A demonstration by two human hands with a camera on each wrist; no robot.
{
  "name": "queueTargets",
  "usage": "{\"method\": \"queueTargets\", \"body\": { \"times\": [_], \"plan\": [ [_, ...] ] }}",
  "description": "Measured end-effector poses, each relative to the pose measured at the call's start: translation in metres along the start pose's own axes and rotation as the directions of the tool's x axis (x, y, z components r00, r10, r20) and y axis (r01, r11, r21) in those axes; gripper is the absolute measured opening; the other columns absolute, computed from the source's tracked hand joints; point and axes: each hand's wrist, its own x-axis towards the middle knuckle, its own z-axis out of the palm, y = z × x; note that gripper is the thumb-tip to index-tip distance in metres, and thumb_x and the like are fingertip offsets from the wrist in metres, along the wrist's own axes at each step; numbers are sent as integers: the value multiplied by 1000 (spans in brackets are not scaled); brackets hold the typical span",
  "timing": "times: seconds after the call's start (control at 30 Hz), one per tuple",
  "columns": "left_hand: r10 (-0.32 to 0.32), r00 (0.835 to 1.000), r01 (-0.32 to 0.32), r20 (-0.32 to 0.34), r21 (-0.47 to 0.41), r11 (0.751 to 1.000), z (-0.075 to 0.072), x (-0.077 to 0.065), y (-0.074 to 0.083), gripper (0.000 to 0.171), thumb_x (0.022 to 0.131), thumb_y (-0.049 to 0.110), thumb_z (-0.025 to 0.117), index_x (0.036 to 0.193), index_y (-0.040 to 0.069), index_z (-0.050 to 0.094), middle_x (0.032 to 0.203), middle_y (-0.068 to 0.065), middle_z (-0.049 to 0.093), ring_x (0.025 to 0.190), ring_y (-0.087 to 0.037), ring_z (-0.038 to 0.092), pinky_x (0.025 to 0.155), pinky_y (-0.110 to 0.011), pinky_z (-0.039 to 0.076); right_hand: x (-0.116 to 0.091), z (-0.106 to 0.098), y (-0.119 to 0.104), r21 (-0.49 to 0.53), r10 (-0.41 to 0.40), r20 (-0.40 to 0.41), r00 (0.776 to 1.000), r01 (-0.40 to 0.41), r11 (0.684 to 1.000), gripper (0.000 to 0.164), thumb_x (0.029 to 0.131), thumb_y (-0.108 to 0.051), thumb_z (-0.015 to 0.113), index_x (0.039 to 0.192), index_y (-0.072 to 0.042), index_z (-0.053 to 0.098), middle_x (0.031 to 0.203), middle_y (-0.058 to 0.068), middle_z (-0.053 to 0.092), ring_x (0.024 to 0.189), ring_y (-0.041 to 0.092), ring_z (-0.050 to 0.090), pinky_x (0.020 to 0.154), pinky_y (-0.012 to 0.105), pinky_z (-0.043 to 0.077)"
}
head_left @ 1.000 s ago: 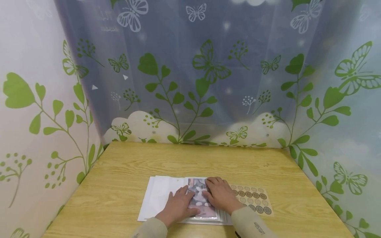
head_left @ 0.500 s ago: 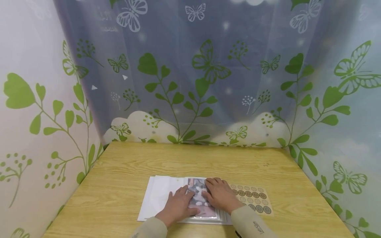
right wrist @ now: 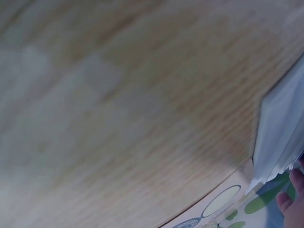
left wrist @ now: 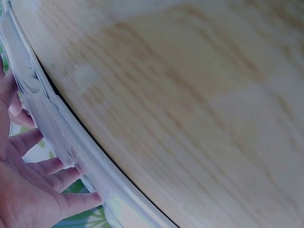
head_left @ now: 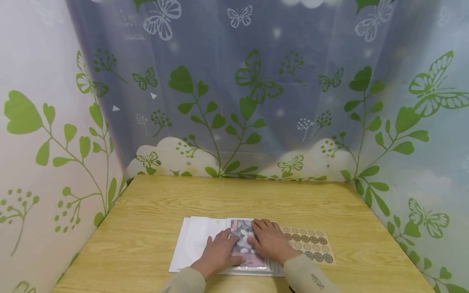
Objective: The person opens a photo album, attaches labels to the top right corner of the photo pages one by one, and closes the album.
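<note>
An open album (head_left: 194, 240) with a white left page lies near the table's front edge. On its right side is a grey and pink picture (head_left: 242, 232) under a glossy clear sleeve. My left hand (head_left: 219, 252) rests on the album with fingers spread, its thumb across the lower part of the picture. From the other side my right hand (head_left: 272, 241) touches the picture's right edge, fingers fairly straight. In the left wrist view, the fingertips of the left hand (left wrist: 42, 185) press on the layered pages (left wrist: 61, 128). Only a little of the right hand (right wrist: 295, 190) shows in the right wrist view.
Right of the album, partly under the right forearm, lies a tan sheet of round stickers (head_left: 311, 246) in rows. The wood-grain table (head_left: 234, 195) reaches back to a patterned curtain (head_left: 234, 101), with more curtain on both sides.
</note>
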Motion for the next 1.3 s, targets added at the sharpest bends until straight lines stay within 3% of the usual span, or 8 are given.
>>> {"method": "queueTargets", "body": {
  "times": [0.57, 1.3],
  "plan": [
    [12, 1000, -12, -26, 8, 1000, 4, 0, -2, 68, 83, 54, 74, 131, 7, 61, 143, -21, 48, 131, -41, 45, 102, -70, 35, -3, -1, -1, 10, -5, -63, 998, 6, 1000, 60, 102, -47, 46, 142, -3, 52, 143, 12, 52, 132, 34, 45, 110, 55, 34],
    [18, 1000, -17, -13, 13, 1000, 3, 0, -3, 70, 83, 56, 72, 134, 9, 60, 144, -20, 48, 132, -41, 45, 102, -70, 35, -8, -3, 3, 8, 14, -15, 1000, -14, 1000, 60, 101, -49, 48, 142, -6, 52, 143, 10, 52, 133, 32, 44, 112, 55, 31]
  ]
}}
